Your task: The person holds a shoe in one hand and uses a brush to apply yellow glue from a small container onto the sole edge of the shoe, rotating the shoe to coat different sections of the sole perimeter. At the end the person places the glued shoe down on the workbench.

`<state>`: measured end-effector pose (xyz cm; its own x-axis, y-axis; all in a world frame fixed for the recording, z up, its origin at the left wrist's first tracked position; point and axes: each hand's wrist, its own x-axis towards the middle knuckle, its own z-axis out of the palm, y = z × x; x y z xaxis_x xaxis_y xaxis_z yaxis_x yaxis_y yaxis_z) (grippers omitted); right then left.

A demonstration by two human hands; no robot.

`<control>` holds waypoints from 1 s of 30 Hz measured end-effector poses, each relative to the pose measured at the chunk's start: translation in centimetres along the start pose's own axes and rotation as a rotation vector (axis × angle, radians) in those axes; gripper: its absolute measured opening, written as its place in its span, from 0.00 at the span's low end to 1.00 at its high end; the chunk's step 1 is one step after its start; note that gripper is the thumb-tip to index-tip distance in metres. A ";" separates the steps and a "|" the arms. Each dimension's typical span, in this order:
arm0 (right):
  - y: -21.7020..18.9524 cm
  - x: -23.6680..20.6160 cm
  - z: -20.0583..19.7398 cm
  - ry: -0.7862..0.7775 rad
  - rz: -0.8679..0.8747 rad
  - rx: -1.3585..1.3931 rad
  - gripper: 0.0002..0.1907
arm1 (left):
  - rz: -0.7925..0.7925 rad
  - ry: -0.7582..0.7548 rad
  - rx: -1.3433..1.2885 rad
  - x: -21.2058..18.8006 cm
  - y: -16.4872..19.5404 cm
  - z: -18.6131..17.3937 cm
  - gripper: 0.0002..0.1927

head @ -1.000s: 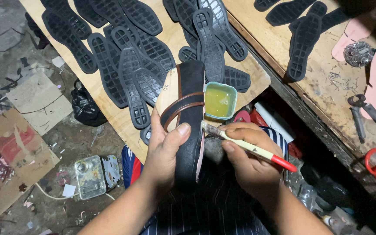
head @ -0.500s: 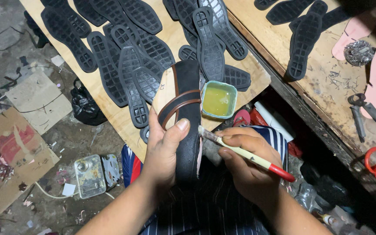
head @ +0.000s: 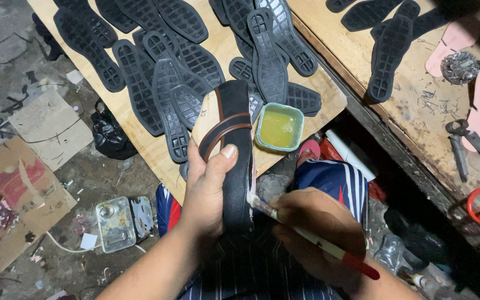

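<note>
Left hand (head: 209, 189), fingers wrapped round the upright black sandal (head: 235, 161), thumb pressed on top; right hand (head: 318, 233) fingers pinch a brush (head: 306, 236) against its edge.

One camera, worn on the person's head, looks steeply down over the forearms. It sits close to the left hand (head: 209, 189) and right hand (head: 318, 228), which fill the lower middle of the frame. Beyond them it takes in a wooden board (head: 140, 139), the floor (head: 40, 166) at left and the desk (head: 418, 105) at upper right.
</note>
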<state>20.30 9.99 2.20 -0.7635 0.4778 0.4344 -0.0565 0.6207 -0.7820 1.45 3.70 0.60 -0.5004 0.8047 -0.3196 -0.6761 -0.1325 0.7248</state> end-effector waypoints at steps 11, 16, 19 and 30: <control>1.9 1.4 0.4 0.222 0.036 -0.042 0.10 | 0.049 -0.061 0.011 0.1 0.1 0.7 0.33; 1.5 1.3 0.4 0.197 0.028 -0.035 0.10 | 0.046 -0.080 -0.030 -0.2 0.3 0.7 0.32; 1.3 1.3 0.3 0.165 0.028 -0.051 0.10 | 0.059 -0.077 -0.049 -0.2 0.2 0.7 0.31; 1.0 1.2 0.0 0.120 0.020 -0.055 0.12 | 0.046 -0.019 -0.045 0.2 0.1 0.6 0.33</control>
<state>19.35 11.12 1.94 -0.6815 0.5595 0.4717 -0.0040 0.6417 -0.7669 1.62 4.22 0.99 -0.5211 0.8080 -0.2748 -0.6765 -0.1947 0.7103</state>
